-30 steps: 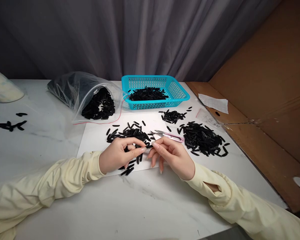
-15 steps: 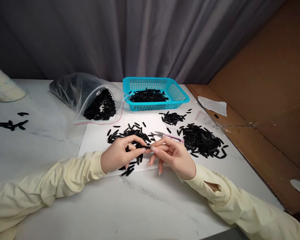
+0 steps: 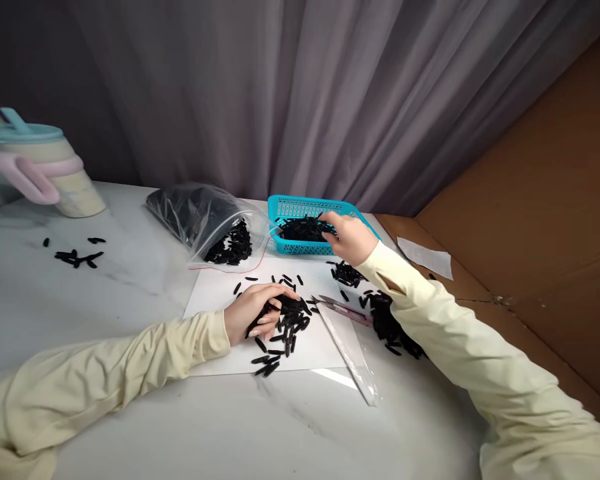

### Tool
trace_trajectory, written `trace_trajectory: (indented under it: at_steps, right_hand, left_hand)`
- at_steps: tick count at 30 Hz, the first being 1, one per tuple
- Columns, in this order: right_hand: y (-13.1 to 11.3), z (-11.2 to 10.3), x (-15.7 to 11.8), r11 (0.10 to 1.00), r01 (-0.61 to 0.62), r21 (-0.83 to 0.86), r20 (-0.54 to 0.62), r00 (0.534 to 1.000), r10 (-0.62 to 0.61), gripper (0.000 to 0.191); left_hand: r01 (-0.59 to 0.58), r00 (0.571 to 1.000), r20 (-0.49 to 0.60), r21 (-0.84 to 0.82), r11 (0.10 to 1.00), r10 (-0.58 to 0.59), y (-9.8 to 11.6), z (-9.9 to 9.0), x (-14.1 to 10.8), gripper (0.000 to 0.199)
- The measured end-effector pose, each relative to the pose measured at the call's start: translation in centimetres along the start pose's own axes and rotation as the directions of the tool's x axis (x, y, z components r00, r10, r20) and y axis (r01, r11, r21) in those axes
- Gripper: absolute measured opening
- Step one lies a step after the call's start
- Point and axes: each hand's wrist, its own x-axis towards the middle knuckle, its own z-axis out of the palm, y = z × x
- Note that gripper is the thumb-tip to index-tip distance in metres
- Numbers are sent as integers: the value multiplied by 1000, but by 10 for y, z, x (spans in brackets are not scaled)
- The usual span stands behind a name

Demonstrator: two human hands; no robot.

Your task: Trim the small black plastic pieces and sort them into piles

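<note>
Over the white sheet (image 3: 325, 353), my left hand (image 3: 257, 310) is curled at a loose pile of small black pieces (image 3: 295, 317), its fingers bent round some of them. My right hand (image 3: 347, 237) reaches over the right part of the blue basket (image 3: 305, 248), thumb and fingertips apart at the heap of black pieces (image 3: 303, 228) inside it. Nothing can be seen between those fingers. Small scissors with pink handles (image 3: 347, 311) lie right of the pile, beside a clear plastic bag (image 3: 350, 360).
An open clear bag (image 3: 193, 217) of black pieces lies left of the basket. More pieces form a small heap (image 3: 347, 273) and a larger one (image 3: 393, 327) under the right forearm. A cup (image 3: 75, 180) and scattered pieces (image 3: 77, 259) are at left.
My hands have parted. The right one has moved up and away to the basket and opened, while the left has closed over the pile. The view has shifted, showing the whole cup.
</note>
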Motion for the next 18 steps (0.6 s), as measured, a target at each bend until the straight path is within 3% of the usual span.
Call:
trace_trajectory:
  at_steps: [6,10,12,14,16,18]
  right_hand:
    - [-49,11,-37,963,193,-186,145,975,-168,26]
    - [-63,15,-46,934,291,-207,269,935,-232,24]
    - [-68,17,-40,933,295,-206,239,940,-244,22]
    - [-75,20,-26,923,301,-238,135,952,-275,25]
    - [-84,27,-6,915,315,-253,36,948,-316,33]
    - [-95,36,20,914,344,-216,14,937,-349,40]
  left_hand:
    - [9,1000,27,-45,999,-8,1,-1,2,33]
    - [-10,999,39,-39,999,12,-1,-1,4,32]
    - [-8,998,61,-18,1000,9,-2,-1,5,30]
    - [-12,997,82,-6,1000,13,-2,-1,5,29]
    - [-36,995,95,5,999,35,-2,-1,6,28]
    - [-46,990,133,20,999,43,-2,-2,7,27]
